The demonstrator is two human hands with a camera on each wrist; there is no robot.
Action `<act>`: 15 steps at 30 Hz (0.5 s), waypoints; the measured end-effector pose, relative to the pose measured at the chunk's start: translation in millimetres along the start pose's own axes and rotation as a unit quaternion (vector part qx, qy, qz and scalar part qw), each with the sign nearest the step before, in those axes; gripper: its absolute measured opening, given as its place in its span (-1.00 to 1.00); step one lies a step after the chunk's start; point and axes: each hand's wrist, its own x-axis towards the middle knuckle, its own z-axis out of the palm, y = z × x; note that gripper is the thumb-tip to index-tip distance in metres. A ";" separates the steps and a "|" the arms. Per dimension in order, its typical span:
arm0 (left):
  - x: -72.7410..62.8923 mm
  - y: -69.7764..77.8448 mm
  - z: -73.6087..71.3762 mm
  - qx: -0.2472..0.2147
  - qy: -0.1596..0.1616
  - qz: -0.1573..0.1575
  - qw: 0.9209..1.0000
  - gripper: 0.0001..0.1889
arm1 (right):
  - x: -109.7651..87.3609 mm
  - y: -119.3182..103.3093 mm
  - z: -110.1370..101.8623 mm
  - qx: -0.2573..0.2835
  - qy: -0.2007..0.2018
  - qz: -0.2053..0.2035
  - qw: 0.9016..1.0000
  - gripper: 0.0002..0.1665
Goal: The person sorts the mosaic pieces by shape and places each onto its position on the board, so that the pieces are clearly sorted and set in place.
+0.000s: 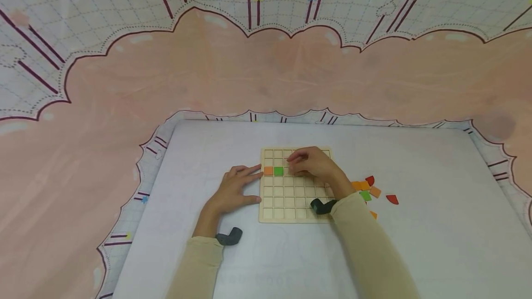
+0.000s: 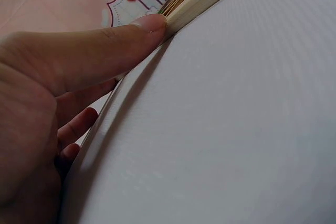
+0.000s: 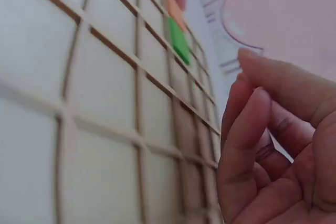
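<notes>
L hand (image 1: 234, 189) fingers extended, tips on board (image 1: 278, 202) edge; R hand (image 1: 317, 166) above it, fingers loosely bent, nothing visible in 'em! Orange tile (image 1: 269, 170), green tile (image 1: 279, 171) in adjoining cells, btwn hands. Loose pcs (image 1: 365, 195) on table (image 1: 436, 174), nr R sleeve (image 1: 370, 234).

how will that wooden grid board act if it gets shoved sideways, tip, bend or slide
The wooden grid board would probably slide rather than tip, since it lies flat and low on the white tabletop. It is likely stiff, as it looks straight-edged. The green square tile would probably travel along, sitting between raised ribs.
</notes>
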 end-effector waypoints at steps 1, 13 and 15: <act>0.2 0.1 0.4 -0.001 0.000 0.000 1.000 -0.19 | -2.9 0.5 -5.2 -0.003 0.004 -0.003 1.000 -0.64; 1.8 1.4 2.2 0.000 0.008 0.002 1.000 -0.19 | -51.1 2.8 -78.7 -0.089 0.056 -0.023 0.994 -0.65; 2.1 1.2 2.7 0.000 0.007 0.000 1.000 -0.19 | -60.5 4.5 -90.2 -0.117 0.063 -0.016 0.991 -0.62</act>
